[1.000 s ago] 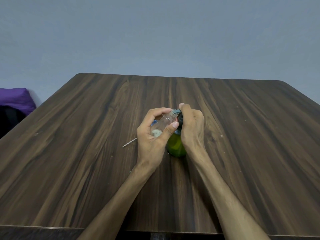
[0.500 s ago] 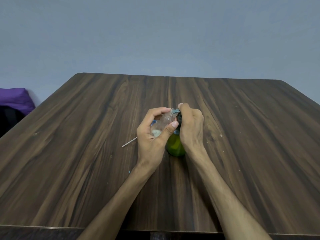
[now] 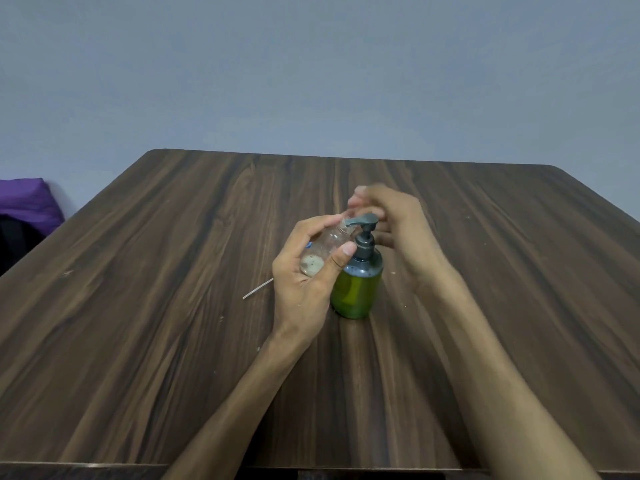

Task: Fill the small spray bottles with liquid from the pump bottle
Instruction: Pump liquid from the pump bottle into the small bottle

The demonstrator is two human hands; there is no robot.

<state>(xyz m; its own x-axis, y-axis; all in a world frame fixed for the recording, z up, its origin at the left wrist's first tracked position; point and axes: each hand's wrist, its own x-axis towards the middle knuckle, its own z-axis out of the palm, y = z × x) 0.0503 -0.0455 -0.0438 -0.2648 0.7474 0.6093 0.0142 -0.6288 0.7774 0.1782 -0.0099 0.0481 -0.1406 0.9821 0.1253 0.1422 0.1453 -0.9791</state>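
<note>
Your left hand [image 3: 304, 271] is closed around a small clear spray bottle [image 3: 323, 249], thumb across its near side and fingers curled over the far side, holding it tilted with the open neck up against the spout of the pump bottle [image 3: 358, 282]. Whether neck and spout actually touch cannot be told, since glare and your fingertips cover that joint. A pale, speckled patch sits low inside the small bottle, at the heel of your grip; a blue scrap shows by your fingers, too small to identify. No writing or label can be read on either bottle.

Just right of your grip, the pump bottle stands upright on the wooden table [image 3: 138, 341]: green body, dark grey collar and pump head, its left flank partly hidden by your thumb. Your right hand [image 3: 391, 230] is beyond and right of the pump head, motion-blurred, fingers loosely curled and gripping nothing; whether it touches the pump cannot be told.

Left of your grip a thin pale stick [image 3: 258, 288] lies on the table, its near end hidden behind your hand. A purple cloth [image 3: 24, 202] is cut off at the left edge.
</note>
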